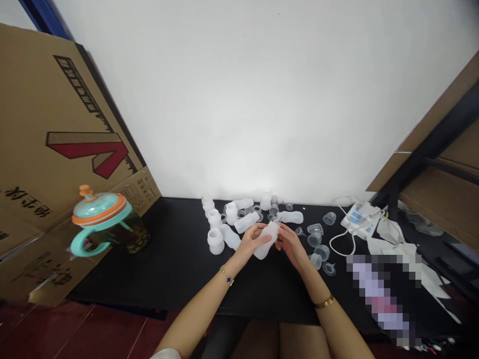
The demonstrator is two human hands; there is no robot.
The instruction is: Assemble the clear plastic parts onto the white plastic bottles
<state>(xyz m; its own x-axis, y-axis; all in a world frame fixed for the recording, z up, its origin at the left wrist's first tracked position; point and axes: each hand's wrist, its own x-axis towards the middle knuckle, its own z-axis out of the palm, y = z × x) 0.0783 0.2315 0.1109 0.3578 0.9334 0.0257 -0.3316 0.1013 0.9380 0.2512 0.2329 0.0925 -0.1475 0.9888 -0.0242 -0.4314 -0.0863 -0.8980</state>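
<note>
A milky white soft bottle is tilted in my left hand, its neck pointing away and to the right. The fingers of my left hand wrap round its body. My right hand is closed at the neck, where a small clear piece sticks up; my fingers partly hide it. Just beyond my hands lie more white bottles, one on its side and one upright. To the right of my right hand are clear cups and small clear funnel-shaped pieces.
On the left of the black table stands a turquoise-lidded jug beside a large cardboard box. At the right lie a white device with a cable and crumpled white paper. A white wall rises behind.
</note>
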